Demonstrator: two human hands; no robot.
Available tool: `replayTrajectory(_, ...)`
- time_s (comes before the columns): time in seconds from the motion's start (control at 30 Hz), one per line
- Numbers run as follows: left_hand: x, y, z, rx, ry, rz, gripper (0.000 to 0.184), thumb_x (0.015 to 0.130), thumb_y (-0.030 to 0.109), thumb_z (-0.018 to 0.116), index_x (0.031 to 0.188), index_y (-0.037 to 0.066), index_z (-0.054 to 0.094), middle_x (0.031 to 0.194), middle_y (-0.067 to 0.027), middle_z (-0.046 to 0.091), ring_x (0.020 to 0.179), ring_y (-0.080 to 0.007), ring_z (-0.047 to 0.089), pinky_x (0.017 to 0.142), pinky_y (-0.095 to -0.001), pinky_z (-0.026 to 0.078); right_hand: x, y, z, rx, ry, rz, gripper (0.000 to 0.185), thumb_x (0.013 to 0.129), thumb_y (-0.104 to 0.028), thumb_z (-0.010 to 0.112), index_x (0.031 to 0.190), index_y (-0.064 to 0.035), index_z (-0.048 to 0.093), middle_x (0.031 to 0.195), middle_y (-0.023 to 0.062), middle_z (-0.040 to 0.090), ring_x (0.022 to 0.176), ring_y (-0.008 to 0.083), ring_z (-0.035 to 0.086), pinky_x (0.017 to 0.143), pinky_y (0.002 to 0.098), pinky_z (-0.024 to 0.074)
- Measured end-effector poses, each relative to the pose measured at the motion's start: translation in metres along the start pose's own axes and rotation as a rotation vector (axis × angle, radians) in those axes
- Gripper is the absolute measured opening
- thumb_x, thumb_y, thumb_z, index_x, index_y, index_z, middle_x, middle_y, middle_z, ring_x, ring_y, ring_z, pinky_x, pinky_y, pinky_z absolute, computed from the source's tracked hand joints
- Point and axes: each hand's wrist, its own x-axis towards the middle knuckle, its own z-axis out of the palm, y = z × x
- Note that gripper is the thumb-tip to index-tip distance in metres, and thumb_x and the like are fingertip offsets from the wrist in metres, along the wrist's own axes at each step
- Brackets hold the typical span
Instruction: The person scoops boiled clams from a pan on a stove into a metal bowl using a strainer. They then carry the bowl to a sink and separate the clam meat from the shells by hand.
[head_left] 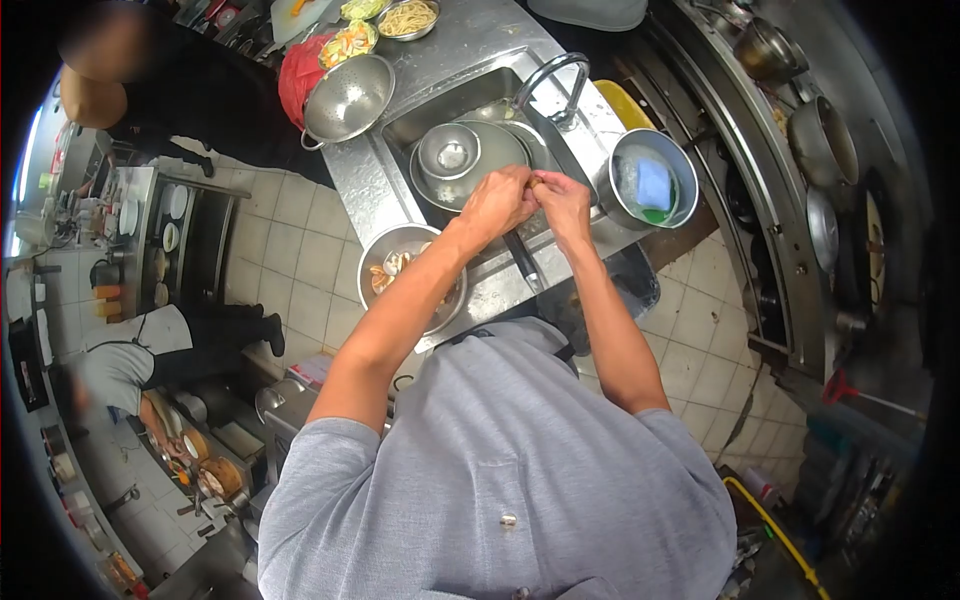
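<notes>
My left hand [500, 203] and my right hand [564, 207] meet over the front of the sink. The fingers of both are pinched together around something small and brownish, mostly hidden by the fingertips. Beneath them a black handle [517, 252] slants across the sink's near edge. A small steel bowl [450, 151] sits inside a wide metal pan [497, 150] in the sink, just beyond my left hand. Beside my left forearm stands a steel bowl [397, 240] with orange-brown and whitish pieces [384, 274] that look like shellfish.
A curved faucet [566, 62] arches over the sink. To the right stands a metal pot [684, 160] with a blue sponge [654, 184]. A colander [348, 98] and bowls of cut vegetables [350, 45] and noodles [408, 18] occupy the counter's left. Two other people work at left.
</notes>
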Motion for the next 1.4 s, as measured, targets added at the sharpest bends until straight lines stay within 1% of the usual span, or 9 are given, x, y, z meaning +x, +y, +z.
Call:
replayTrajectory(0.3, 0.001, -0.007, 0.015, 0.189, -0.021, 0.028, 0.029, 0.079, 0.012, 0.071, 0.101, -0.003, 0.059, 0.092, -0.0271, 0.065, 0.084, -0.0473, 0.066, 0.075, -0.0518, 0.054, 0.009, -0.007, 0.018, -0.24, 0.123, 0.004, 0.027, 0.087, -0.013, 0.072, 0.105, 0.0057, 0.074, 0.091, 0.011, 0.076, 0.082, 0.0138, 0.068, 0.074, 0.0275, 0.0534)
replayTrajectory(0.5, -0.001, -0.02, 0.021, 0.152, -0.002, 0.064, 0.027, 0.079, 0.008, 0.068, 0.101, -0.005, 0.057, 0.094, -0.0298, 0.066, 0.082, -0.048, 0.068, 0.073, -0.0543, 0.055, 0.007, -0.014, 0.027, -0.386, 0.248, 0.03, 0.028, 0.077, -0.023, 0.073, 0.095, -0.0012, 0.079, 0.087, 0.0181, 0.077, 0.083, 0.0293, 0.075, 0.078, 0.0364, 0.056)
replayTrajectory(0.7, -0.003, -0.037, 0.024, 0.134, 0.066, 0.011, 0.023, 0.082, 0.011, 0.066, 0.098, -0.006, 0.065, 0.091, -0.0275, 0.069, 0.081, -0.0465, 0.069, 0.074, -0.0513, 0.056, 0.003, 0.006, 0.018, -0.416, 0.203, -0.013, 0.023, 0.08, -0.014, 0.07, 0.094, 0.0023, 0.078, 0.085, 0.0176, 0.077, 0.084, 0.028, 0.075, 0.079, 0.0362, 0.058)
replayTrajectory(0.73, -0.001, -0.036, 0.02, 0.133, 0.07, 0.006, 0.023, 0.082, 0.011, 0.066, 0.098, -0.006, 0.065, 0.091, -0.0275, 0.069, 0.081, -0.0465, 0.069, 0.074, -0.0513, 0.056, 0.001, 0.01, 0.016, -0.194, 0.089, 0.044, 0.023, 0.083, -0.008, 0.066, 0.099, 0.0064, 0.075, 0.088, 0.0183, 0.076, 0.085, 0.0273, 0.075, 0.08, 0.0348, 0.0594)
replayTrajectory(0.8, 0.002, -0.033, 0.003, -0.145, -0.058, -0.337, 0.023, 0.083, 0.01, 0.063, 0.099, -0.005, 0.072, 0.097, -0.0283, 0.072, 0.083, -0.0404, 0.073, 0.079, -0.0432, 0.058, 0.001, 0.013, 0.012, 0.035, -0.031, 0.101, 0.023, 0.086, -0.002, 0.063, 0.103, 0.0105, 0.072, 0.091, 0.019, 0.076, 0.087, 0.0266, 0.075, 0.081, 0.0335, 0.0609)
replayTrajectory(0.97, -0.005, -0.063, 0.006, -0.507, -0.067, -0.463, 0.027, 0.089, 0.011, 0.065, 0.109, -0.005, 0.073, 0.088, -0.0099, 0.076, 0.079, -0.0154, 0.076, 0.072, -0.028, 0.057, 0.001, 0.009, -0.013, 0.289, -0.318, 0.229, 0.037, 0.09, 0.004, 0.061, 0.123, 0.0176, 0.055, 0.108, 0.0234, 0.07, 0.096, 0.0285, 0.074, 0.088, 0.0358, 0.0623)
replayTrajectory(1.23, -0.011, -0.071, 0.008, -0.62, -0.009, -0.474, 0.026, 0.092, 0.005, 0.064, 0.112, -0.009, 0.069, 0.092, -0.0147, 0.075, 0.083, -0.0198, 0.076, 0.074, -0.0294, 0.06, 0.0, 0.009, -0.009, 0.265, -0.339, 0.215, 0.036, 0.09, 0.003, 0.061, 0.123, 0.0167, 0.056, 0.108, 0.0226, 0.071, 0.096, 0.0292, 0.074, 0.09, 0.0367, 0.0616)
replayTrajectory(1.3, -0.013, -0.076, 0.006, -0.676, 0.026, -0.502, 0.026, 0.094, 0.004, 0.063, 0.116, -0.01, 0.066, 0.097, -0.0162, 0.074, 0.087, -0.0221, 0.075, 0.076, -0.0314, 0.062, 0.014, -0.01, -0.013, 0.149, -0.257, 0.142, 0.031, 0.091, 0.002, 0.059, 0.12, 0.0135, 0.059, 0.104, 0.0207, 0.072, 0.093, 0.0286, 0.075, 0.088, 0.0354, 0.0617)
replayTrajectory(1.4, -0.025, -0.082, -0.014, -0.633, 0.094, -0.505, 0.032, 0.095, 0.007, 0.065, 0.124, -0.008, 0.063, 0.093, -0.0118, 0.073, 0.085, -0.0179, 0.073, 0.078, -0.0285, 0.06, 0.056, -0.066, -0.051, -0.108, -0.113, -0.294, 0.026, 0.084, -0.002, 0.059, 0.106, 0.0028, 0.073, 0.087, 0.0096, 0.074, 0.069, 0.0151, 0.068, 0.065, 0.0287, 0.0539)
